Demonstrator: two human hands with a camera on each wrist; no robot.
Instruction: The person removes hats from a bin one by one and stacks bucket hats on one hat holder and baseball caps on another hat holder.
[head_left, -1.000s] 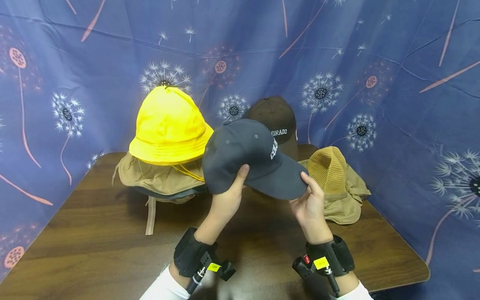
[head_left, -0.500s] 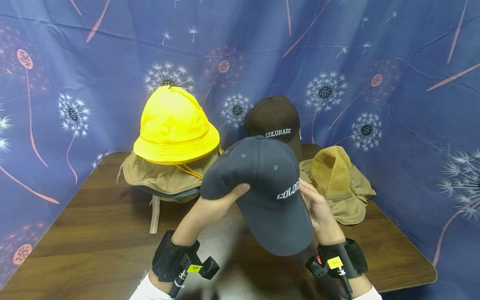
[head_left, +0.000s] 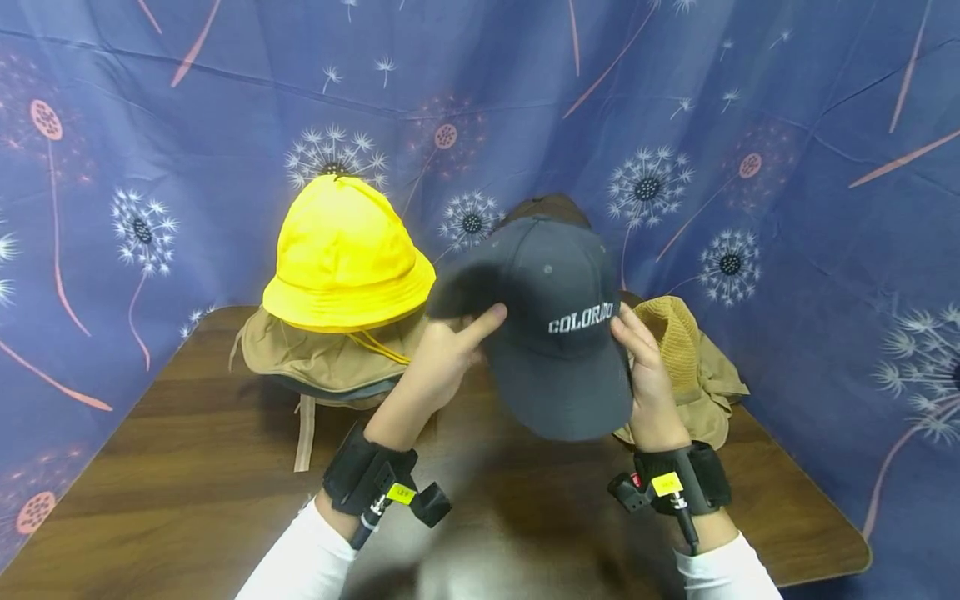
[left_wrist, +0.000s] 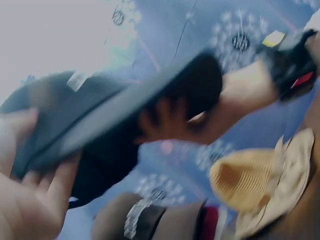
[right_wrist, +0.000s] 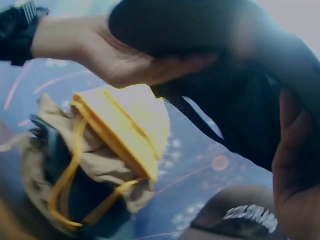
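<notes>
A dark grey baseball cap [head_left: 558, 325] lettered COLORADO is held up above the table, brim toward me. My left hand [head_left: 447, 354] grips its left side, thumb on the crown. My right hand [head_left: 645, 375] grips its right side by the brim's edge. In the left wrist view the grey cap [left_wrist: 90, 120] is blurred, with my left hand's fingers [left_wrist: 30, 200] under it. The right wrist view shows the grey cap's underside [right_wrist: 240, 85] with my right hand's fingers [right_wrist: 295, 165] on it. Behind it stands a brown COLORADO cap [head_left: 543, 207], mostly hidden.
A yellow bucket hat [head_left: 345, 258] tops a stack of tan and grey hats [head_left: 322, 362] at the back left. A mustard knit hat [head_left: 678, 337] lies on a tan hat [head_left: 712, 392] at the right. Blue dandelion cloth surrounds the brown wooden table [head_left: 187, 467].
Both hands have turned the grey cap so its lettering faces me, and raised it up in front of the brown cap.
</notes>
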